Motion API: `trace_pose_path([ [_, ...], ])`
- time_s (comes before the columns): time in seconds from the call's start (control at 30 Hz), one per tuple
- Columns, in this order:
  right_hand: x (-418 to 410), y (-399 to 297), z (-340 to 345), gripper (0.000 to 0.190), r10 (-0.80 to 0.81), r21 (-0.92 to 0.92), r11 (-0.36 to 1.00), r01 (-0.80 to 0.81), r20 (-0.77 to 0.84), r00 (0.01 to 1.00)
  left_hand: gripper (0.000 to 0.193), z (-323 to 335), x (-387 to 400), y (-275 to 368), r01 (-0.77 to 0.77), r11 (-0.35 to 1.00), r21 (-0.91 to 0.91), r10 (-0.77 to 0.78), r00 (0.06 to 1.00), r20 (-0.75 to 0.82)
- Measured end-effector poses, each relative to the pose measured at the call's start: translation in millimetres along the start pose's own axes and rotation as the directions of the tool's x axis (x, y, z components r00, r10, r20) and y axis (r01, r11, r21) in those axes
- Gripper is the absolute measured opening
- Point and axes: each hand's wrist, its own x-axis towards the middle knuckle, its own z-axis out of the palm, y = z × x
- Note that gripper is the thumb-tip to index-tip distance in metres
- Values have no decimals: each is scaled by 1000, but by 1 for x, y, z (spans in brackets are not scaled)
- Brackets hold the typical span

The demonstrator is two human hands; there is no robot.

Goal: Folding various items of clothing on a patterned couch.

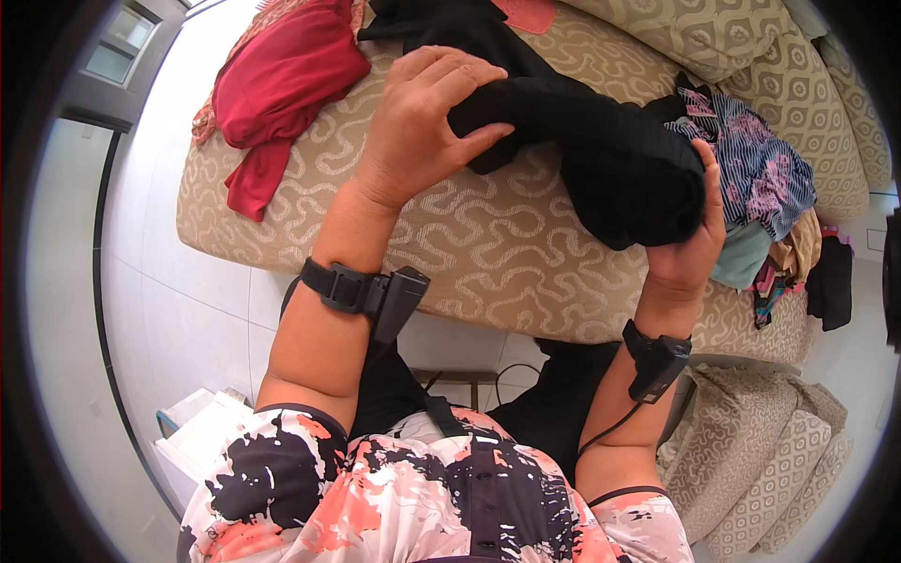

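Note:
A black cloth garment (598,134) is stretched between my two hands above a beige patterned sofa seat (493,267). My left hand (429,116) grips a narrow part of it between thumb and fingers. At the wider, bunched end, my right hand (693,225) holds the fabric from the right side, its palm partly hidden. More black cloth (457,28) lies behind, towards the top of the view; whether it belongs to the same garment I cannot tell. A red garment (281,77) lies on the seat to the left of my left hand.
A striped floral garment (764,162) tops a pile with a pale green cloth (742,253) at right. Patterned cushions (795,91) stand behind; another upholstered seat (746,436) is at lower right. A white plastic item (204,429) stands on the floor at lower left.

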Motion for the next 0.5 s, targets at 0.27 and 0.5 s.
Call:
trace_pose_path([
  [0.27,2,0,4,67,-33,330,943,-30,184,982,64,-1,-5,-1,140,982,-129,-113,973,200],
  [0.5,6,4,-3,63,-28,163,986,-22,297,954,34,-6,-1,-2,447,609,-655,-437,878,193],
])
